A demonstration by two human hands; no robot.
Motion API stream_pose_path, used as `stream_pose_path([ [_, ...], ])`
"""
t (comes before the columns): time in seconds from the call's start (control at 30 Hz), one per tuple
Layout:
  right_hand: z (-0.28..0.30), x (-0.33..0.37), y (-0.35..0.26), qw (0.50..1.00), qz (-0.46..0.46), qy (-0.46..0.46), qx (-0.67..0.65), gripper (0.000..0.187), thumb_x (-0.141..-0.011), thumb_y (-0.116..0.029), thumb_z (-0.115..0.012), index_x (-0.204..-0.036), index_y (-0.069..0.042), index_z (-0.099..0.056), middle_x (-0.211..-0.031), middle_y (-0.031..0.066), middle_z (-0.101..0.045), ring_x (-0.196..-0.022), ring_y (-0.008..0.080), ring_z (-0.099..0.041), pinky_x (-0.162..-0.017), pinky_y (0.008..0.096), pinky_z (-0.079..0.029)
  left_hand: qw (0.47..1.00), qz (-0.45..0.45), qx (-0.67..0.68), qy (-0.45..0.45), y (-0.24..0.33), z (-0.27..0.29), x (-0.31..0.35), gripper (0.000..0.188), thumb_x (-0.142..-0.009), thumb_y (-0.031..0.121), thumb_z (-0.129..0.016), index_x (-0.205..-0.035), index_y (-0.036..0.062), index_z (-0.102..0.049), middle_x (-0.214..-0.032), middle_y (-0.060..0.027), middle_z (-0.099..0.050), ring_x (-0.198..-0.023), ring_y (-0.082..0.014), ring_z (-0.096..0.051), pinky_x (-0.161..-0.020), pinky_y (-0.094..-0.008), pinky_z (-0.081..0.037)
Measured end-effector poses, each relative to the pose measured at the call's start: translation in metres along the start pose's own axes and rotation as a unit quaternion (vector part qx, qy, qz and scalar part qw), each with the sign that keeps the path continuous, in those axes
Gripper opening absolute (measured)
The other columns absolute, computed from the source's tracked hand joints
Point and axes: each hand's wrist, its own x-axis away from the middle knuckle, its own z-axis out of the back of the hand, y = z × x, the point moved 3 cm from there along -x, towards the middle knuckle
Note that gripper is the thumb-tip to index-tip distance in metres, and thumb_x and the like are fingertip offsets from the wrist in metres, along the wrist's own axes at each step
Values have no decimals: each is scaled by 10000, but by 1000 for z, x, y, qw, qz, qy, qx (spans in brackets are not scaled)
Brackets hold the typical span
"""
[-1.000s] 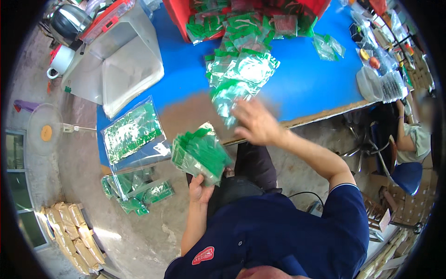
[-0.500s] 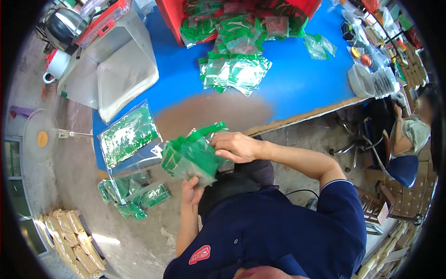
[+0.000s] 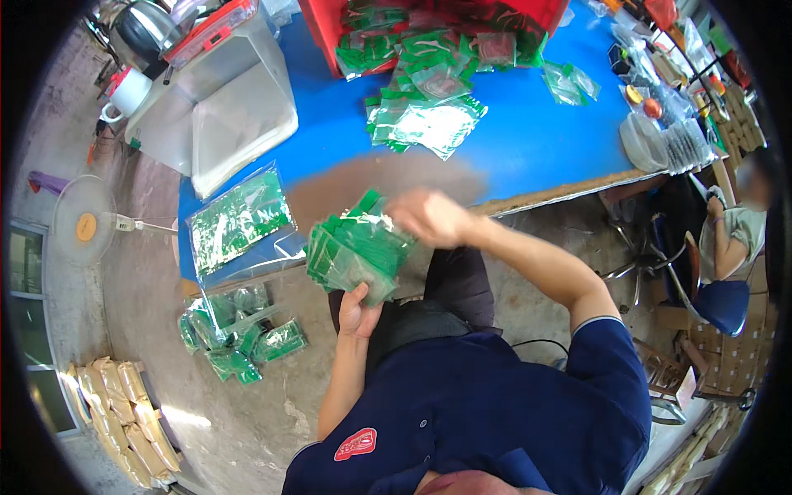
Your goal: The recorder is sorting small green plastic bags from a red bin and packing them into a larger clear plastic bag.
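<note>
A fanned stack of small clear plastic packets with green parts point(image 3: 356, 252) is held in front of my body, above my lap. My left hand point(image 3: 359, 313) grips its lower edge, with the thumb on top and the other fingers mostly hidden beneath. Beside the stack's upper right edge is my right hand point(image 3: 433, 219). Motion smears its fingers, so I cannot make out whether it holds a packet. Farther off on the blue table point(image 3: 540, 148) lies a pile of similar packets point(image 3: 425, 120), spilling from a tipped red bin point(image 3: 323, 37).
A large clear bag of green packets point(image 3: 241, 221) lies at the table's left corner, with more bagged packets point(image 3: 280, 341) below. A translucent tub point(image 3: 247, 124) stands behind. Clear containers point(image 3: 643, 142) sit at the right edge; a seated person point(image 3: 730, 239) is beyond. A fan point(image 3: 86, 224) stands left.
The packet stack has shifted right and slightly up and shows more spread out. My right hand, earlier touching its upper edge, has moved up and right and blurs. My left hand keeps its grip.
</note>
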Motion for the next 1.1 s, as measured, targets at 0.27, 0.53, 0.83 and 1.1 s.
stream_pose_path([
  [0.27, -2, -29, 44, 950, -28, 26, 310, 664, -984, -542, -470, -1452, -71, -460, -1546, 189, -379, -1457, 437, -273, -1181, 618, -185, 999, -1, 34, -14, 3, 11, 18, 802, -792, 108, -784, -1478, 39, -373, -1465, -147, -481, -1379, -364, -435, -1132, -646, -335],
  [0.53, 28, -21, 18, 969, -210, 109, -78, 601, -981, -494, -517, -1350, -20, -530, -1468, 199, -468, -1393, 369, -395, -1151, 560, -275, 999, 10, 42, -21, 6, 14, 9, 766, -820, 133, -778, -1469, 43, -381, -1458, -145, -484, -1376, -366, -437, -1137, -650, -328],
  [0.83, -12, 14, -13, 994, 80, -73, -1, 450, -980, -366, -563, -1286, -37, -589, -1425, 205, -506, -1360, 378, -434, -1125, 513, -334, 999, 22, 16, -33, 3, 33, -1, 785, -818, 145, -773, -1487, 61, -370, -1489, -152, -459, -1385, -382, -418, -1144, -643, -317],
  [1.1, -21, 22, 13, 940, -119, 139, 288, 718, -936, -561, -551, -1307, 52, -512, -1381, 357, -457, -1312, 509, -424, -1102, 615, -307, 999, 2, 16, -33, 8, 47, 11, 739, -811, 148, -777, -1453, 49, -424, -1423, -120, -533, -1327, -328, -492, -1159, -523, -352],
])
